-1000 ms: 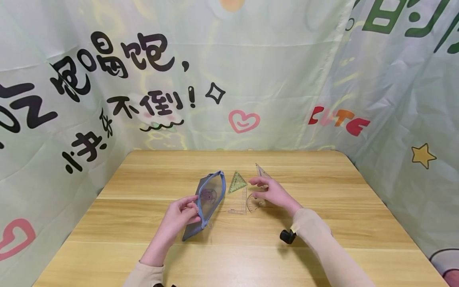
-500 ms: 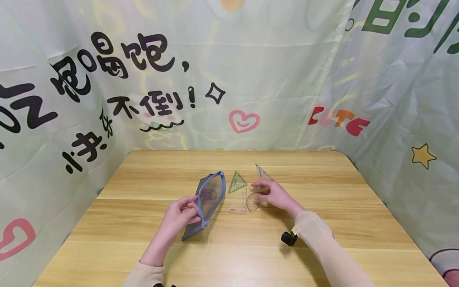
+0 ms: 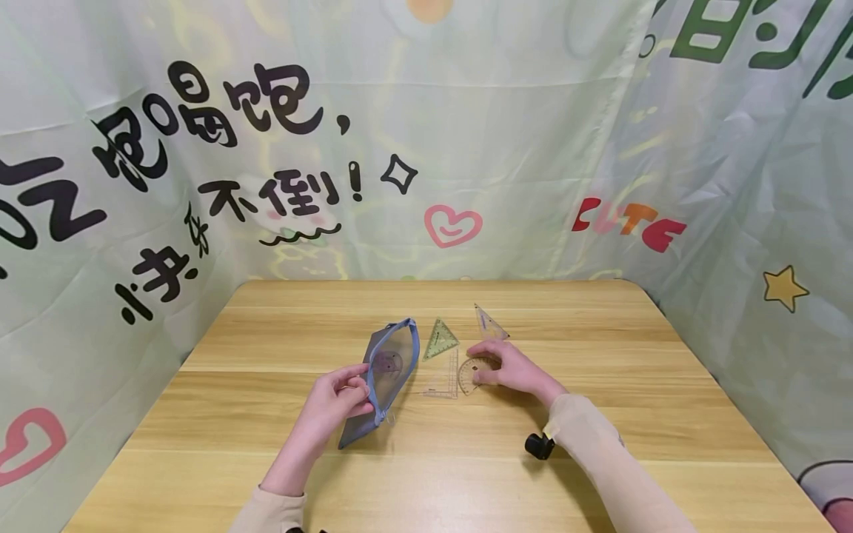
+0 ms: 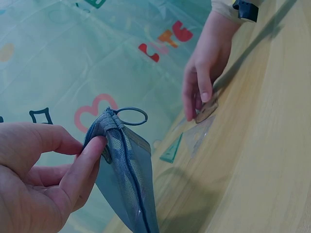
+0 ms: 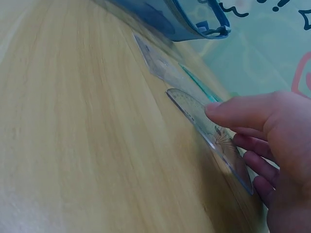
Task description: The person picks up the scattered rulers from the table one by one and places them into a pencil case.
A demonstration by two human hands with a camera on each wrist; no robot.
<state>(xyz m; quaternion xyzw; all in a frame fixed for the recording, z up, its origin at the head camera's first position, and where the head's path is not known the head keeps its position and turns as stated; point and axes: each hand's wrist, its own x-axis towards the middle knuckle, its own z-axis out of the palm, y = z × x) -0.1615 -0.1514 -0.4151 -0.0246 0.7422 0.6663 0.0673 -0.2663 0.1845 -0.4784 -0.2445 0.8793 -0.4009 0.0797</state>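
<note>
My left hand (image 3: 336, 400) pinches the edge of a blue zip pouch (image 4: 127, 179), holding its mouth apart. A rounded purple-tinted piece (image 3: 386, 362) shows inside the pouch. My right hand (image 3: 513, 366) is low over the table at a clear half-round protractor (image 5: 206, 124), thumb over its face and fingers curled at its far edge. Left of the protractor lies a clear L-shaped ruler piece (image 3: 455, 381). A green set square (image 3: 440, 340) lies behind that piece, and a clear purplish set square (image 3: 492, 324) lies beyond my right hand.
The wooden table (image 3: 266, 400) reaches back to printed cloth walls (image 3: 520, 148) behind and at both sides. A black wrist camera (image 3: 538, 446) hangs under my right sleeve. The pouch's ring pull (image 4: 132, 116) sticks out at its end.
My right hand has lowered slightly onto the protractor, and its thumb and fingers have closed in on it. The left hand and pouch have stayed in place.
</note>
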